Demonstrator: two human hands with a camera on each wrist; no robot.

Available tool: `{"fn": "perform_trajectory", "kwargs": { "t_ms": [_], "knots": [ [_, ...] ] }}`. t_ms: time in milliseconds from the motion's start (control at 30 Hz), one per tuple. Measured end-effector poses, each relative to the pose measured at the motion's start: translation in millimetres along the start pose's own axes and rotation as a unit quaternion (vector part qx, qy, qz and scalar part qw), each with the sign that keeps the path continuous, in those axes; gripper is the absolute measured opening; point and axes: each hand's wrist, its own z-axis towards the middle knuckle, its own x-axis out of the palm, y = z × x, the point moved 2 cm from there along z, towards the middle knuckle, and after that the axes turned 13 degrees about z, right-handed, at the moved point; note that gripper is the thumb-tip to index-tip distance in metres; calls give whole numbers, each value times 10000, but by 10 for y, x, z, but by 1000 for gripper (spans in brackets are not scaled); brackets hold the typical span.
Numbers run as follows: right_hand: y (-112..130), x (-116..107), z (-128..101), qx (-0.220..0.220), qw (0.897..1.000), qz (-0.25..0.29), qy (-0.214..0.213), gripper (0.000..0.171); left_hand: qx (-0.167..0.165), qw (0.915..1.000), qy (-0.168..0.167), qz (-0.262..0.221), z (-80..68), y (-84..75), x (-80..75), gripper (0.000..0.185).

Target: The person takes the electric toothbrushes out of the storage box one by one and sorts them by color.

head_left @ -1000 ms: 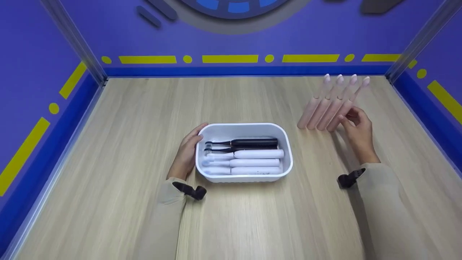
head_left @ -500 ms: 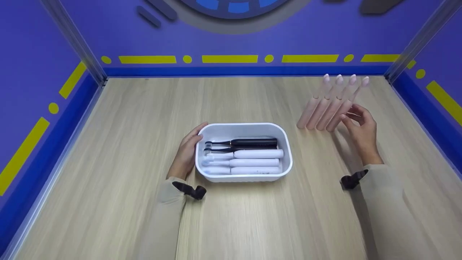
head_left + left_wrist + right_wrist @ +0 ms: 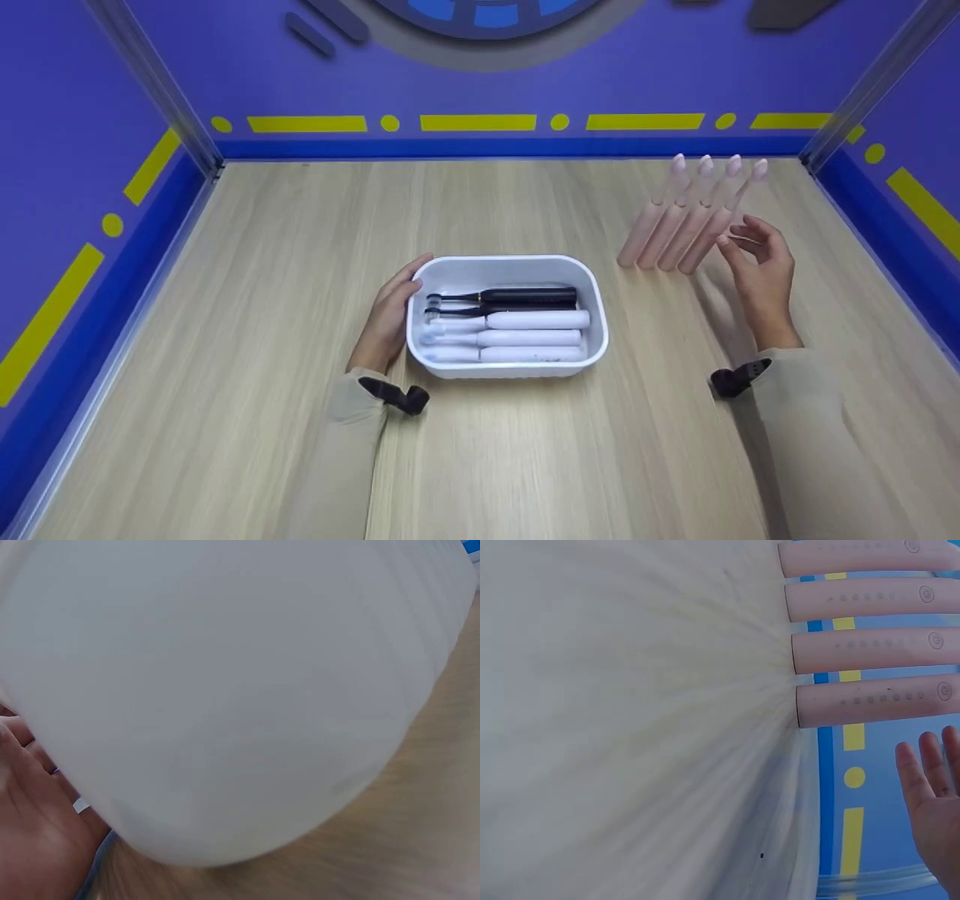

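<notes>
Four pink toothbrushes upright, heads up, right hand beside

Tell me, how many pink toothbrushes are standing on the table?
4. The pink toothbrushes stand side by side in a row at the table's far right, beside the right hand, which is not touching them. None seems hidden.

Four pink electric toothbrushes stand upright side by side at the far right of the table. A white plastic tub sits near centre, holding two black and three white toothbrushes lying flat.
</notes>
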Motion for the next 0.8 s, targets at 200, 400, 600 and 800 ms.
{"fn": "perform_trajectory", "kwargs": {
  "t_ms": [200, 400, 600, 800],
  "knots": [
    [88, 19, -23, 129, 9965, 778, -274, 43, -47, 10000, -26, 43, 0, 2, 2, 48],
    [105, 55, -55, 20, 9898, 1401, -241, 39, -93, 9999, -56, 83, -6, 4, 0, 48],
    [114, 92, -109, -370, 9863, 1600, -131, 37, -125, 9998, -71, 118, -6, 13, -2, 48],
    [171, 173, -176, -647, 9867, 1489, 87, 34, -107, 9998, -102, 94, -1, 3, 2, 48]
  ]
}}
